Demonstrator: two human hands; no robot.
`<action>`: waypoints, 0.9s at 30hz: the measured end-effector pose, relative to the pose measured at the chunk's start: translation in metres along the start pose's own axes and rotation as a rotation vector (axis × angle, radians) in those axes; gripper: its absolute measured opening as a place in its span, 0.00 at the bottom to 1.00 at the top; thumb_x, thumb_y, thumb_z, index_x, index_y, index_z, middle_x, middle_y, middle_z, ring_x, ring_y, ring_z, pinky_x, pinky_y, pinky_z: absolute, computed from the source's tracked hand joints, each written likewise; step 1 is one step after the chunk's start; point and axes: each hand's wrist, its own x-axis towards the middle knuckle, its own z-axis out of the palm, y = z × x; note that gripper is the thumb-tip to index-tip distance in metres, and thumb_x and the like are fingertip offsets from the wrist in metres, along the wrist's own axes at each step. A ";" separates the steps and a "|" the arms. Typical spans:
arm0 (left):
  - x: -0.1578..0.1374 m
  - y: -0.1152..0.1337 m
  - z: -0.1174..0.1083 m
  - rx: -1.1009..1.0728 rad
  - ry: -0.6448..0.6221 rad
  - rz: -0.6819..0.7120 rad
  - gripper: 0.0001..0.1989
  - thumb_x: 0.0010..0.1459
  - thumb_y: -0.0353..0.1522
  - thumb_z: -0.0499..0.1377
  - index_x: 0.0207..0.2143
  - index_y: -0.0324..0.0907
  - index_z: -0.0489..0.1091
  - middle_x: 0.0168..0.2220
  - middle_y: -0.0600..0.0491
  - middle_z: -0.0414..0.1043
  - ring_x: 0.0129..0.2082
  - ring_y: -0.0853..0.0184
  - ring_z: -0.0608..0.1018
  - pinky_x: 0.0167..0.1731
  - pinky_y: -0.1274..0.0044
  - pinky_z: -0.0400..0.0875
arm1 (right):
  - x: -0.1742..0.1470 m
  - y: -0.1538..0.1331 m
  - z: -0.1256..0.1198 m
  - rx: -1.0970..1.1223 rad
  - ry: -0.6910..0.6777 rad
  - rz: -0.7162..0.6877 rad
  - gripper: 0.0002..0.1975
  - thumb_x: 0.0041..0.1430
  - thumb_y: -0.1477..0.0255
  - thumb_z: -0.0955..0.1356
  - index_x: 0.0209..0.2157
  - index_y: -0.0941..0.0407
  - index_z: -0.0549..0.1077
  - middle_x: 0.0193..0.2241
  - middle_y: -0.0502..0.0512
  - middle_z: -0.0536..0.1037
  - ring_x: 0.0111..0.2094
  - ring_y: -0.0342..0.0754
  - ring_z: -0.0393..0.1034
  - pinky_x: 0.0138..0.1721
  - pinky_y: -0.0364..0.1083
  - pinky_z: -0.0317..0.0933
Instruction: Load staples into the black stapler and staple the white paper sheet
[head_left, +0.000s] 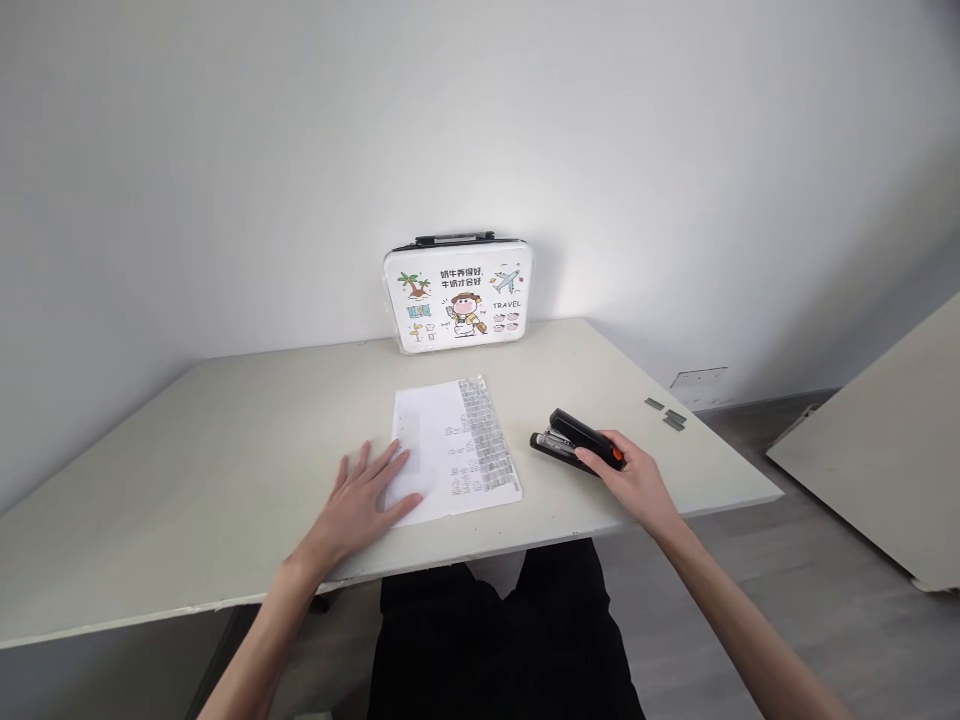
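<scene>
Fingers spread, my left hand (365, 500) lies flat over the left edge of a white sheet of paper (427, 430). Grey printed blocks run down the sheet's right side, and its lower corner reaches near the table's front edge. To the right of the paper, my right hand (630, 475) is closed around the rear of a black stapler (581, 435) with an orange patch by the fingers. The stapler's front end points left toward the paper and its jaws are apart. It does not touch the sheet. Whether the paper is one sheet or more I cannot tell.
A white case (459, 300) with cartoon prints and a black handle stands upright against the wall at the table's back. Several strips of staples (667, 413) lie near the right edge of the pale table (247, 470). Another pale panel (885, 450) is at the far right.
</scene>
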 end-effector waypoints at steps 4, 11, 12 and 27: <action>0.032 0.043 0.007 -0.043 -0.048 0.030 0.41 0.64 0.62 0.47 0.72 0.52 0.56 0.75 0.56 0.47 0.75 0.45 0.41 0.71 0.49 0.37 | 0.000 -0.003 0.001 0.027 0.098 0.010 0.25 0.57 0.46 0.70 0.43 0.52 0.76 0.38 0.55 0.81 0.37 0.53 0.73 0.37 0.48 0.68; 0.101 0.142 0.031 -0.135 -0.067 0.127 0.47 0.60 0.65 0.47 0.71 0.47 0.59 0.74 0.50 0.48 0.74 0.40 0.41 0.70 0.47 0.35 | -0.001 -0.007 0.003 0.054 0.187 -0.030 0.24 0.59 0.47 0.69 0.46 0.52 0.75 0.40 0.57 0.81 0.39 0.54 0.74 0.37 0.48 0.70; 0.109 0.156 0.035 -0.152 -0.074 0.129 0.47 0.59 0.65 0.47 0.71 0.46 0.59 0.74 0.50 0.48 0.74 0.38 0.40 0.70 0.47 0.34 | -0.001 -0.007 0.003 0.063 0.203 -0.036 0.25 0.59 0.48 0.69 0.46 0.52 0.75 0.41 0.57 0.81 0.40 0.54 0.74 0.38 0.48 0.70; 0.095 0.173 0.046 -0.289 -0.013 0.132 0.42 0.69 0.52 0.49 0.73 0.31 0.51 0.74 0.38 0.44 0.75 0.51 0.46 0.72 0.61 0.41 | 0.003 0.003 0.002 0.083 0.209 -0.052 0.24 0.59 0.49 0.71 0.46 0.53 0.76 0.40 0.57 0.81 0.39 0.54 0.74 0.37 0.48 0.68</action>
